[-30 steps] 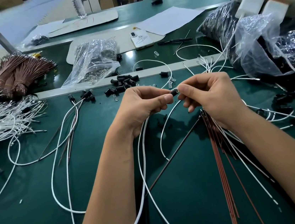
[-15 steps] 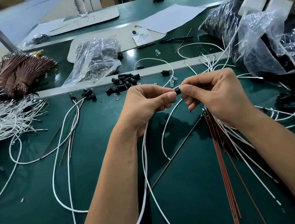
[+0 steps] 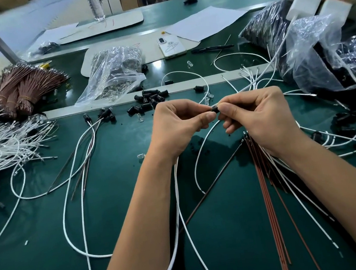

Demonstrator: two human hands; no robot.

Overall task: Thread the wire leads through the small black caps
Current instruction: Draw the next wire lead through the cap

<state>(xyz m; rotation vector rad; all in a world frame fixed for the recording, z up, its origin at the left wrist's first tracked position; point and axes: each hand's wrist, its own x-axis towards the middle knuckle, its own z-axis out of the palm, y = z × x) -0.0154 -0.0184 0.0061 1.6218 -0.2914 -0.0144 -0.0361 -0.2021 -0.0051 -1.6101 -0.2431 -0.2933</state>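
A small black cap (image 3: 214, 109) is pinched between the fingertips of both hands above the green table. My left hand (image 3: 179, 125) grips it from the left with thumb and curled fingers, and a white wire lead (image 3: 178, 206) trails down from under that hand toward me. My right hand (image 3: 257, 116) pinches the cap's right end. A loose pile of black caps (image 3: 149, 101) lies just beyond my hands. Brown leads (image 3: 268, 202) fan out under my right wrist.
White leads (image 3: 1, 145) are heaped at the left beside brown wire bundles (image 3: 21, 91). A clear bag of parts (image 3: 113, 73), a phone (image 3: 171, 46) and a pen (image 3: 211, 48) lie behind. Bags of black parts (image 3: 319, 50) crowd the right.
Both hands have stayed together on the cap, with only small finger shifts. The view has drifted slightly, so the hands sit a little higher than before.
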